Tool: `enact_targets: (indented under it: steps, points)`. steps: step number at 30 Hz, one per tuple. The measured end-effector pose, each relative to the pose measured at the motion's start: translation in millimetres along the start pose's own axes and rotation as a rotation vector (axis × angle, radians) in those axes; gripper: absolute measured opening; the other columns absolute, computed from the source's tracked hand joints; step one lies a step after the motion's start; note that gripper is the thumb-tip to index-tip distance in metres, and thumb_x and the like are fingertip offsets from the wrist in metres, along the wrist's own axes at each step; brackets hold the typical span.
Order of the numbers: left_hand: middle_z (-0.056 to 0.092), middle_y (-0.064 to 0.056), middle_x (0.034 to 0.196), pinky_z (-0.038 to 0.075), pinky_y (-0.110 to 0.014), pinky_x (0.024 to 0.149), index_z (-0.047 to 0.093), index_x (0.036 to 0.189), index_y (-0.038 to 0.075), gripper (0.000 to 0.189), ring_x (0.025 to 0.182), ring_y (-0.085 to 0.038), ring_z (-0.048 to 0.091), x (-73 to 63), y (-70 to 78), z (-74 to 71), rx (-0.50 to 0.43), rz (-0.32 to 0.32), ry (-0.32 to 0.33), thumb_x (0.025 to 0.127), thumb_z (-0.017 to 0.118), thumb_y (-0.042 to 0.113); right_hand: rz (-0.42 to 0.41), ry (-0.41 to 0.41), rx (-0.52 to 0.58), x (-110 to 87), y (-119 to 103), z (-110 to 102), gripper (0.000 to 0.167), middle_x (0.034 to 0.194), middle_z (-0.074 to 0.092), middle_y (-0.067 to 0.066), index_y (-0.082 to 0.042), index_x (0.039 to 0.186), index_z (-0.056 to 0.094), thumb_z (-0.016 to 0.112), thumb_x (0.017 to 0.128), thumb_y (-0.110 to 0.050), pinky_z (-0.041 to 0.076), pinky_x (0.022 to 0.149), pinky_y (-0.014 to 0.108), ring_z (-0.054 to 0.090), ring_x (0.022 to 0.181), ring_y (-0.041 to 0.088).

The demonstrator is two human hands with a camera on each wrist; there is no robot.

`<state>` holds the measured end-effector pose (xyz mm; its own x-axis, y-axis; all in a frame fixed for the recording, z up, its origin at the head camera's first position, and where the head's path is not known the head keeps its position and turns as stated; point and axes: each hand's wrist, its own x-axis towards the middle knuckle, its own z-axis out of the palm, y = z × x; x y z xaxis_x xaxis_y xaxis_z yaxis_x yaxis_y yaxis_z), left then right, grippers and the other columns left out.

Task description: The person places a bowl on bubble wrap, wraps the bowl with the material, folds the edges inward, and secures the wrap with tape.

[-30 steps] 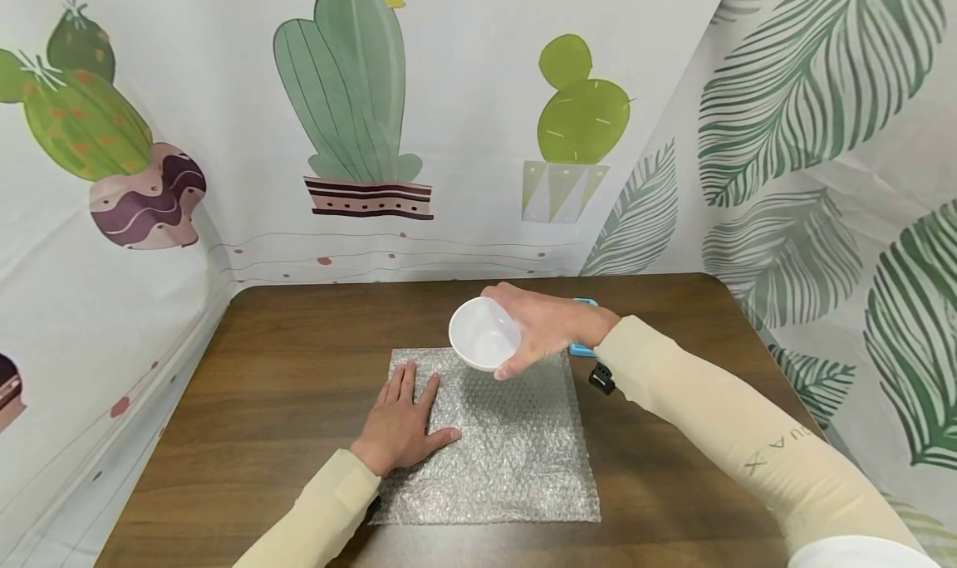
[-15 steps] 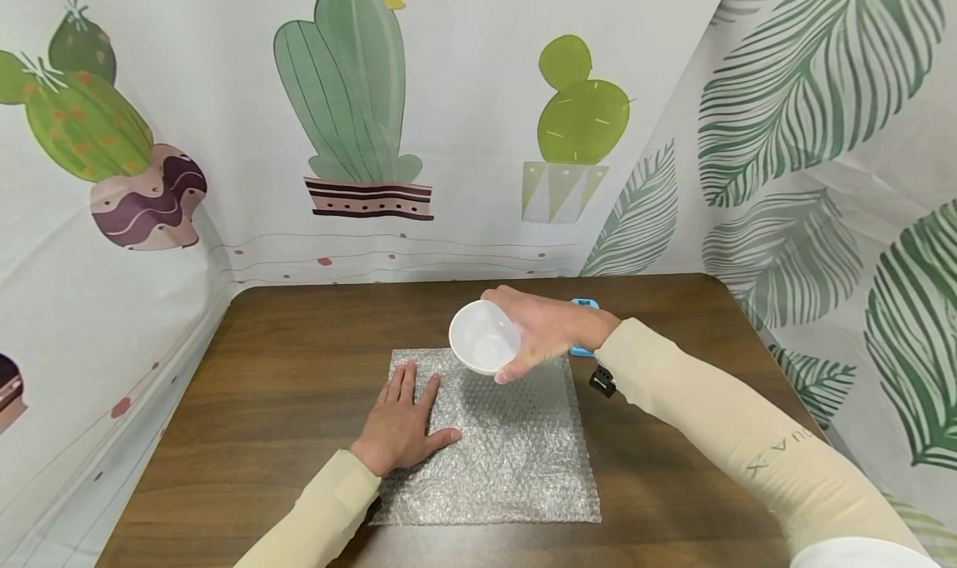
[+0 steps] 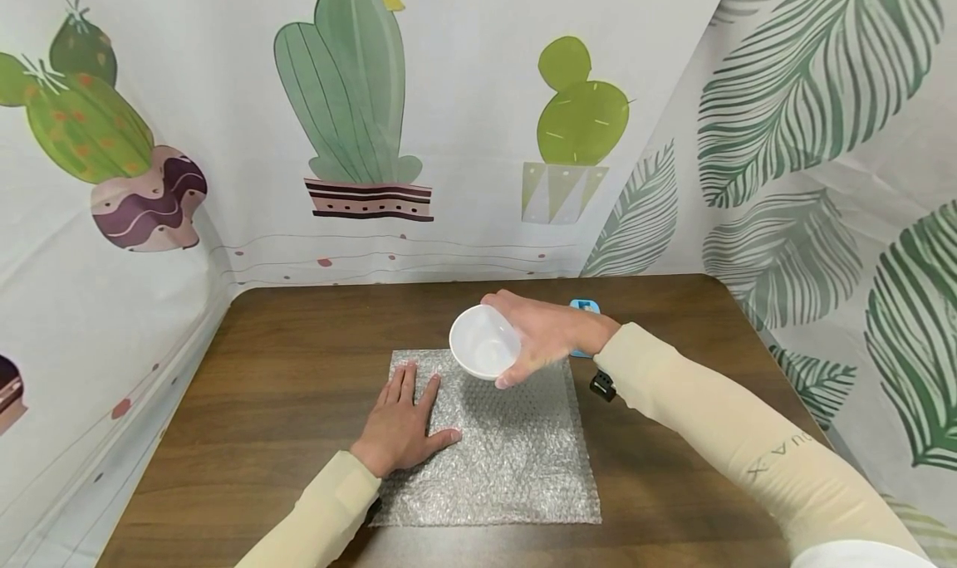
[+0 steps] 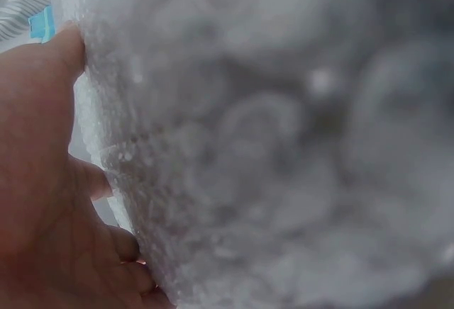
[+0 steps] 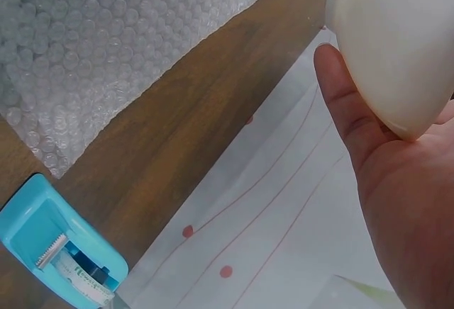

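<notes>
A sheet of bubble wrap [image 3: 523,460] lies flat on the brown table. My left hand [image 3: 404,427] rests on its left side, palm down with the fingers spread. Above the sheet's far part, my right hand [image 3: 549,327] grips a white bowl [image 3: 478,344] by its side, tilted so its hollow faces the head camera. In the right wrist view the bowl's smooth outside [image 5: 397,47] sits between thumb and fingers. Blurred bubble wrap [image 4: 248,146] fills most of the left wrist view, beside the left hand [image 4: 35,153].
A light blue tape dispenser [image 5: 64,210] stands on the table past the sheet's far right corner, partly hidden by the right wrist in the head view. The wooden table [image 3: 277,402] meets a cloth backdrop [image 3: 478,119] printed with cacti and leaves.
My right hand and the bowl have come down very slightly in the head view. The left hand and the bubble wrap have stayed in place.
</notes>
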<state>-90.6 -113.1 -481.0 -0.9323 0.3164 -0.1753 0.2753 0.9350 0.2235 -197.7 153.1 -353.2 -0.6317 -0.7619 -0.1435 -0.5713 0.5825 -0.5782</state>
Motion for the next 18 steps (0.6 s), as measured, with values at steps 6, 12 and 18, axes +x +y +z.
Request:
enact_targets:
  steps: [6, 12, 18]
  points:
    - [0.02, -0.032, 0.17, 0.028, -0.06, 0.126, 0.038, 0.162, 0.011, 0.093, 0.16, -0.048, 0.019, 0.9, -0.6, 1.4, 0.008, 0.001, 0.001, 0.094, 0.06, 0.07, -0.006, -0.003, 0.007, -0.8, 0.2, 2.7, 0.105, 0.133, 0.052, 0.006, -0.015, 0.146, 0.042, 0.095, 0.064, -0.052, 0.055, 0.094, 0.037, 0.062, 0.111, 0.02]
    - [0.02, -0.033, 0.169, 0.028, -0.06, 0.126, 0.038, 0.162, 0.011, 0.093, 0.16, -0.048, 0.019, 0.9, -1.0, 1.8, 0.015, 0.002, 0.002, 0.094, 0.06, 0.07, -0.009, -0.006, 0.002, -0.7, 1.8, 5.9, 0.103, 0.133, 0.051, 0.005, -0.017, 0.146, 0.042, 0.096, 0.064, -0.051, 0.055, 0.094, 0.036, 0.061, 0.112, 0.019]
    - [0.02, -0.033, 0.169, 0.028, -0.06, 0.126, 0.039, 0.162, 0.011, 0.093, 0.16, -0.049, 0.019, 0.4, -0.9, 1.8, 0.012, 0.002, 0.004, 0.093, 0.06, 0.07, -0.002, -0.019, 0.017, -1.8, 2.6, 8.1, 0.107, 0.136, 0.05, 0.004, -0.016, 0.149, 0.04, 0.096, 0.064, -0.051, 0.055, 0.095, 0.037, 0.059, 0.114, 0.019]
